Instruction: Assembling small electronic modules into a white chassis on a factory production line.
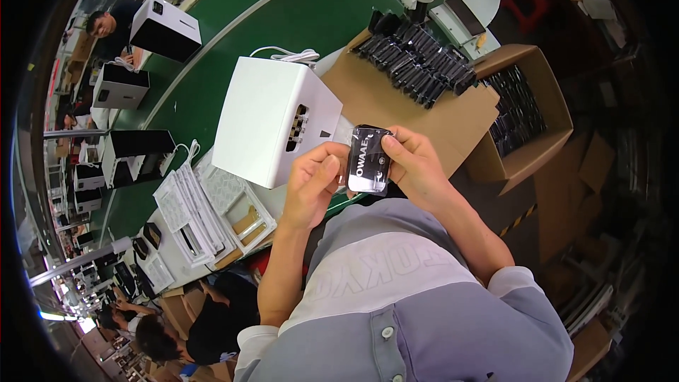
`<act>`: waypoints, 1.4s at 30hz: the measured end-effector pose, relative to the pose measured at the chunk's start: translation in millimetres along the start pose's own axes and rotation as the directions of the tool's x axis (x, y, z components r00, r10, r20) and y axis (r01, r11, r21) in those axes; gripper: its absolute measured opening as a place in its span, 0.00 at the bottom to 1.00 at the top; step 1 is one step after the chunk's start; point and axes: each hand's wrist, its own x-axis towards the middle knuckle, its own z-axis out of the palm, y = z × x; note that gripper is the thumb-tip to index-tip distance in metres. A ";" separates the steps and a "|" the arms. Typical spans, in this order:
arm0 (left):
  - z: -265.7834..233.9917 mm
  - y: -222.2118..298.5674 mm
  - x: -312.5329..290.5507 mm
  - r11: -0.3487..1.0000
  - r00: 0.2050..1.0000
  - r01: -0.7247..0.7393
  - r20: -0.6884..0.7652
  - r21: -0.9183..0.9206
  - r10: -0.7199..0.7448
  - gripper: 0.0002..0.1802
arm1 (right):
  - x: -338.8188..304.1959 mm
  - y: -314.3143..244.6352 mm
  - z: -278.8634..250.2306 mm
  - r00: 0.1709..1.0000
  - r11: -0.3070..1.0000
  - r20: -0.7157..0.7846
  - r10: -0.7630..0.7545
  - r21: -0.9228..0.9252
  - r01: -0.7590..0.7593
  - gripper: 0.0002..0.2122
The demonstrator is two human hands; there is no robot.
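Observation:
Both of my hands hold a small black flat packet [370, 158] in shiny clear wrapping, with pale printing on its face. My left hand [312, 182] pinches its left edge between thumb and fingers. At the upper right corner, my right hand [419, 168] grips it with the thumb on top. Just beyond my left hand stands a white box-shaped appliance [256, 117], with a row of openings in its side and a white cord [288, 55] behind it. Similar black packets [424, 60] lie heaped on a brown cardboard sheet [463, 124] ahead to the right.
An open cardboard box [559, 134] full of dark packets stands at right. White frames [205, 219] lie stacked at left beside the green conveyor [191, 92], which carries more black-and-white appliances [166, 28]. Another person [106, 28] is at the far left; others are at lower left.

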 end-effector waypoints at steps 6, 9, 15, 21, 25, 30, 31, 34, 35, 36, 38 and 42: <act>0.6 0.5 5.7 0.980 0.993 0.119 0.013 -0.161 -0.119 0.15 | 2.7 8.5 -12.0 0.998 0.999 -0.060 -0.009 -0.054 0.005 0.13; -1.5 -4.8 7.9 0.962 0.984 0.178 0.035 -0.205 -0.175 0.14 | 4.1 8.8 -13.1 0.998 1.000 -0.056 0.007 0.016 -0.006 0.14; 6.2 -4.7 12.5 0.991 0.991 0.135 0.001 -0.014 -0.135 0.07 | 8.9 11.4 -3.8 0.989 0.987 -0.122 -0.078 -0.148 0.060 0.12; 17.5 4.6 10.6 0.940 0.996 0.081 -0.072 0.332 -0.061 0.04 | 8.6 10.7 -7.6 0.940 0.797 -0.053 -0.338 -0.547 0.256 0.07; 17.9 4.0 10.8 0.888 0.997 0.042 -0.073 0.458 -0.010 0.02 | 10.0 0.7 -10.0 0.972 0.891 0.145 -0.183 -0.393 0.226 0.05; 23.6 6.1 11.7 0.675 0.994 -0.018 -0.062 0.738 0.095 0.02 | 8.0 -1.7 -6.9 0.969 0.760 0.180 -0.172 -0.602 0.247 0.06; 26.8 7.4 11.7 0.601 0.991 -0.028 -0.057 0.799 0.122 0.03 | 7.6 -2.9 -4.4 0.959 0.648 0.193 -0.206 -0.708 0.282 0.06; 24.3 6.6 12.1 0.547 0.987 -0.051 -0.043 0.836 0.157 0.03 | 7.8 -4.1 -2.6 0.976 0.644 0.128 -0.175 -0.735 0.211 0.07; 23.6 6.7 10.8 0.546 0.987 -0.047 -0.047 0.837 0.157 0.03 | 7.3 -3.9 -3.4 0.977 0.647 0.129 -0.171 -0.733 0.211 0.07; 22.5 6.5 10.3 0.552 0.988 -0.033 -0.054 0.833 0.142 0.03 | 6.5 -3.9 -5.8 0.984 0.664 0.125 -0.126 -0.726 0.177 0.07; 17.1 4.9 9.8 0.556 0.990 -0.018 -0.062 0.831 0.126 0.03 | 7.2 -1.1 -10.4 0.989 0.681 0.122 -0.080 -0.718 0.144 0.07; 10.0 1.0 10.6 0.773 0.989 0.040 -0.136 0.633 0.061 0.06 | 12.1 3.2 -17.9 0.980 0.872 0.189 -0.068 -0.465 0.150 0.07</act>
